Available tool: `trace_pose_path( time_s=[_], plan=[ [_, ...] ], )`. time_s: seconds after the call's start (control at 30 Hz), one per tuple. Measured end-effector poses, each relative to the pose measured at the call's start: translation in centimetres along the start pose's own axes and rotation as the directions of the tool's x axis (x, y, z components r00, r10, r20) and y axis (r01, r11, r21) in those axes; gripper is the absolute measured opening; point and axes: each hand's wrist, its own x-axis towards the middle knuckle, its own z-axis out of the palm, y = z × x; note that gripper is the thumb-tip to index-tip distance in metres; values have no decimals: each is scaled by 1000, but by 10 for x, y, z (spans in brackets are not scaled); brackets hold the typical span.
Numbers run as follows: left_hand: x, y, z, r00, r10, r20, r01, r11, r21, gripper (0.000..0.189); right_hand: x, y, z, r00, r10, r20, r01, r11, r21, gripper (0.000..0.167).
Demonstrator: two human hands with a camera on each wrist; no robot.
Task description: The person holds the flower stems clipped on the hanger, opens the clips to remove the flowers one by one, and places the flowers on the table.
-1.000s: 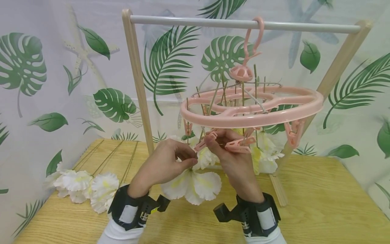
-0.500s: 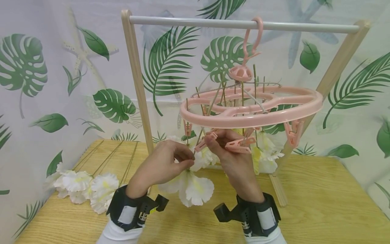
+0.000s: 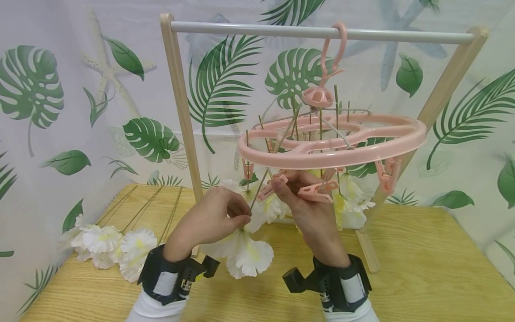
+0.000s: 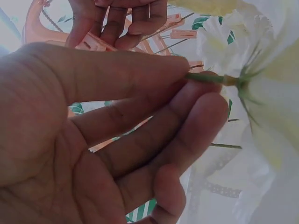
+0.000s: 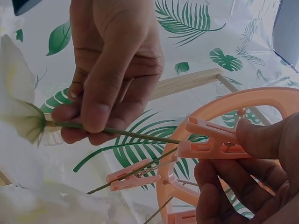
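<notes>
My left hand [image 3: 213, 219] pinches the green stem of a white artificial flower [image 3: 249, 257] between thumb and fingers, just above the bloom, which hangs downward. My right hand [image 3: 307, 210] grips a pink clothespin [image 5: 212, 140] by its handle end, under the near left rim of a round pink clip hanger [image 3: 334, 158]. In the right wrist view the stem [image 5: 140, 135] runs from my left fingers to the tips of this clothespin. Seen from the left wrist, the bloom [image 4: 275, 98] fills the right side, close beyond my fingertips.
The hanger hooks over a grey bar [image 3: 249, 29] on wooden posts [image 3: 183, 103]. Several flowers hang under it, stems poking up through the ring. Another clothespin [image 3: 318, 192] dangles beside my right hand. More white flowers [image 3: 137, 250] lie on the wooden table [image 3: 422, 268] at left.
My left hand has moved left and slightly down, carrying the flower along and showing more of its stem below the clothespin. The right hand stays nearly still on the clothespin.
</notes>
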Motion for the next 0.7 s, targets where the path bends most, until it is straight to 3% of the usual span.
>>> trace_pose_path(
  time_s=[0.1,0.43,0.7],
  plan=[
    [-2,-1,-2,1000,-14,18,13,1000,9,5,1,1,-1,998,-39,43,36,998,58,8],
    [-10,-1,-12,993,-96,70,91,993,74,5,0,1,-3,999,-17,31,16,1000,26,12],
    [-16,-4,-17,987,-123,100,111,987,113,8,0,3,-4,997,-62,37,60,997,45,16]
  ],
)
